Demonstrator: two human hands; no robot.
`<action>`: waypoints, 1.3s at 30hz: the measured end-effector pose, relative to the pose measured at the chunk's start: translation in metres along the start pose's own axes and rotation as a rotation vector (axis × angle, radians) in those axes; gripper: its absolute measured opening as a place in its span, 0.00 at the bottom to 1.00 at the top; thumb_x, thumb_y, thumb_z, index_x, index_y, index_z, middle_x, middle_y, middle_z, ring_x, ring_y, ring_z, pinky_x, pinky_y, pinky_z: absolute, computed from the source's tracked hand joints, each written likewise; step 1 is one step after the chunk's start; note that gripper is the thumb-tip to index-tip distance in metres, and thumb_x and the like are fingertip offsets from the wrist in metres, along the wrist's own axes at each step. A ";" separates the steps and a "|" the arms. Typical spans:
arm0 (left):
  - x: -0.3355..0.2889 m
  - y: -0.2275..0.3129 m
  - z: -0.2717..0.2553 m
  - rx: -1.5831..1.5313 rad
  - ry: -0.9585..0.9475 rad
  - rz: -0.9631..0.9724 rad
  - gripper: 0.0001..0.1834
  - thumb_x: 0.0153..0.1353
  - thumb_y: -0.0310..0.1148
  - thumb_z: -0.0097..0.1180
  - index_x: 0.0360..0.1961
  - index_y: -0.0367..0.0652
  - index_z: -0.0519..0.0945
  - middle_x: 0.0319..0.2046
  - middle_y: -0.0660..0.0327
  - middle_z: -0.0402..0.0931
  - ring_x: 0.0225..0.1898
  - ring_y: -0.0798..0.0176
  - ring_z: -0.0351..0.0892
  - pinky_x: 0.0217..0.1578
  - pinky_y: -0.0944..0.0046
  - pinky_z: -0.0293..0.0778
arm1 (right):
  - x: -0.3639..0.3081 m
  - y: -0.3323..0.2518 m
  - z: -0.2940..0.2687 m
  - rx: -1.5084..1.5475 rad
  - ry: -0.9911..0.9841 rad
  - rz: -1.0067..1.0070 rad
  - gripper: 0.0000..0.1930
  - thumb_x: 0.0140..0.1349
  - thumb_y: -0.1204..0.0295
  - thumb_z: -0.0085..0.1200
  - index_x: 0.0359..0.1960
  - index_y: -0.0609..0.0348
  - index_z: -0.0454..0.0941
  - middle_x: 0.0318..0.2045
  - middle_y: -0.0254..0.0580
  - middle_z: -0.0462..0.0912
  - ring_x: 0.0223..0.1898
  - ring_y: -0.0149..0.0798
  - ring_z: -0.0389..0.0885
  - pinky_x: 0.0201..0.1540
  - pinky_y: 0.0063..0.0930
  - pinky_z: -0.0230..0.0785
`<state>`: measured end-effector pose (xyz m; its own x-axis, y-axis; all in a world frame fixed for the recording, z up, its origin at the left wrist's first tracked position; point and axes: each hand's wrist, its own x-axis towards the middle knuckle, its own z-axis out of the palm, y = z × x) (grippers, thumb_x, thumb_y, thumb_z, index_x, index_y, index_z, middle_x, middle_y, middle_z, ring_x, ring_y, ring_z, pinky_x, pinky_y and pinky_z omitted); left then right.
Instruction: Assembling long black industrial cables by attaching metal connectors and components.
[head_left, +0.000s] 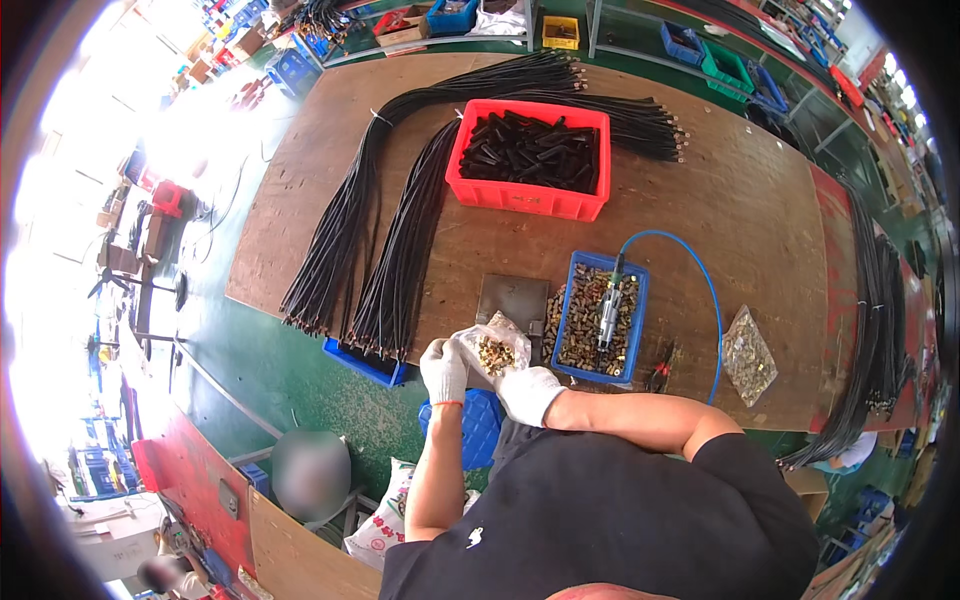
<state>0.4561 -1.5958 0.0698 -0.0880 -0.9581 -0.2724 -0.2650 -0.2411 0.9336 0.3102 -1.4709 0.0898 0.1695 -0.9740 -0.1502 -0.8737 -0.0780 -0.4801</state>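
Observation:
A clear plastic bag of small brass-coloured metal parts sits at the table's near edge, its mouth gathered toward me. My left hand, in a white knit glove, is closed on the bag's left edge. On the bag's lower right side is my right hand, gloved likewise and closed on the plastic; its fingertips are partly hidden. Just beyond the bag lies a dark flat metal plate. To the right, a blue tray is filled with similar metal parts, and a silver air tool rests across them.
A blue hose curves right from the tool. Pliers and another bag of parts lie right of the tray. Farther back stands a red bin of black tubes, with black cable bundles beside it. A blue stool is below.

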 end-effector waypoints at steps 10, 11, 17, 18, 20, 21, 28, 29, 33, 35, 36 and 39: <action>0.001 0.026 -0.007 -0.255 0.026 -0.063 0.10 0.71 0.30 0.52 0.30 0.41 0.79 0.20 0.70 0.72 0.21 0.75 0.64 0.25 0.69 0.61 | 0.024 0.015 -0.052 0.039 0.557 -0.266 0.10 0.63 0.62 0.62 0.26 0.51 0.83 0.22 0.41 0.82 0.21 0.48 0.84 0.23 0.45 0.74; 0.003 0.028 -0.007 -0.279 -0.002 -0.013 0.12 0.72 0.32 0.51 0.31 0.41 0.79 0.22 0.70 0.73 0.23 0.76 0.65 0.28 0.69 0.62 | 0.020 0.011 -0.082 0.017 0.586 -0.290 0.09 0.63 0.63 0.63 0.26 0.50 0.83 0.22 0.39 0.83 0.21 0.46 0.83 0.23 0.45 0.73; 0.026 -0.010 0.037 -0.276 -0.600 -0.038 0.28 0.77 0.50 0.47 0.66 0.40 0.74 0.59 0.56 0.79 0.60 0.57 0.78 0.64 0.57 0.73 | -0.015 0.011 -0.176 0.384 0.529 -0.352 0.10 0.62 0.69 0.61 0.24 0.56 0.80 0.20 0.44 0.78 0.23 0.52 0.80 0.26 0.43 0.72; 0.028 -0.037 0.047 -0.631 -0.754 -0.368 0.37 0.78 0.58 0.46 0.74 0.40 0.68 0.66 0.55 0.75 0.65 0.57 0.75 0.69 0.55 0.69 | -0.020 0.012 -0.190 0.542 0.434 -0.272 0.08 0.61 0.71 0.62 0.26 0.59 0.81 0.22 0.47 0.78 0.25 0.53 0.81 0.28 0.42 0.72; 0.003 -0.017 0.075 -0.646 -0.926 -0.558 0.53 0.69 0.74 0.44 0.76 0.35 0.64 0.70 0.52 0.72 0.71 0.54 0.71 0.72 0.51 0.66 | -0.029 0.029 -0.196 0.787 0.482 -0.198 0.05 0.61 0.73 0.62 0.32 0.63 0.83 0.24 0.49 0.81 0.26 0.51 0.82 0.29 0.38 0.72; 0.002 -0.029 0.083 -0.656 -1.010 -0.537 0.53 0.69 0.73 0.45 0.76 0.35 0.64 0.71 0.52 0.71 0.71 0.54 0.71 0.73 0.51 0.66 | -0.028 0.039 -0.190 0.837 0.564 -0.173 0.06 0.63 0.75 0.60 0.37 0.68 0.84 0.25 0.47 0.83 0.26 0.42 0.83 0.31 0.35 0.73; -0.071 -0.079 0.153 -1.000 -1.103 -0.966 0.34 0.77 0.53 0.53 0.76 0.46 0.68 0.71 0.61 0.73 0.69 0.60 0.73 0.72 0.53 0.67 | -0.030 0.170 -0.110 1.517 0.721 0.382 0.07 0.64 0.77 0.60 0.27 0.55 0.83 0.25 0.28 0.83 0.26 0.23 0.78 0.30 0.22 0.69; -0.076 -0.097 0.155 -1.012 -1.085 -1.030 0.31 0.78 0.51 0.52 0.76 0.48 0.69 0.70 0.63 0.74 0.69 0.61 0.74 0.72 0.53 0.68 | -0.023 0.175 -0.096 1.559 0.780 0.511 0.08 0.65 0.76 0.60 0.26 0.54 0.83 0.23 0.26 0.81 0.25 0.22 0.76 0.29 0.22 0.67; -0.094 -0.096 0.151 -0.844 -0.994 -1.045 0.29 0.78 0.51 0.51 0.73 0.49 0.72 0.67 0.63 0.78 0.66 0.61 0.77 0.69 0.54 0.71 | -0.020 0.219 -0.043 1.601 0.862 0.760 0.07 0.64 0.75 0.63 0.26 0.52 0.84 0.22 0.26 0.80 0.24 0.24 0.76 0.29 0.23 0.66; -0.091 -0.094 0.150 -0.841 -0.964 -1.061 0.29 0.78 0.49 0.52 0.73 0.47 0.72 0.66 0.61 0.78 0.65 0.59 0.78 0.69 0.52 0.72 | -0.011 0.224 -0.036 1.630 0.827 0.880 0.04 0.64 0.74 0.63 0.30 0.53 0.84 0.23 0.28 0.80 0.26 0.27 0.77 0.31 0.25 0.68; -0.089 -0.093 0.149 -0.841 -0.937 -1.077 0.28 0.77 0.48 0.53 0.72 0.46 0.73 0.65 0.59 0.79 0.64 0.57 0.79 0.68 0.51 0.73 | -0.006 0.230 -0.036 1.636 0.824 0.875 0.04 0.64 0.74 0.63 0.30 0.53 0.84 0.23 0.28 0.80 0.26 0.27 0.77 0.31 0.25 0.68; -0.079 -0.074 0.153 -0.853 -0.946 -1.109 0.25 0.77 0.49 0.53 0.67 0.47 0.77 0.61 0.60 0.82 0.59 0.58 0.83 0.60 0.49 0.79 | 0.007 0.258 -0.034 1.489 0.624 0.920 0.07 0.69 0.67 0.62 0.38 0.57 0.85 0.28 0.32 0.83 0.29 0.32 0.80 0.35 0.31 0.72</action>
<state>0.3356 -1.4781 -0.0137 -0.8156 0.0641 -0.5751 -0.0604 -0.9978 -0.0255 0.0705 -1.5053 -0.0052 -0.5399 -0.5509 -0.6364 0.5466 0.3455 -0.7628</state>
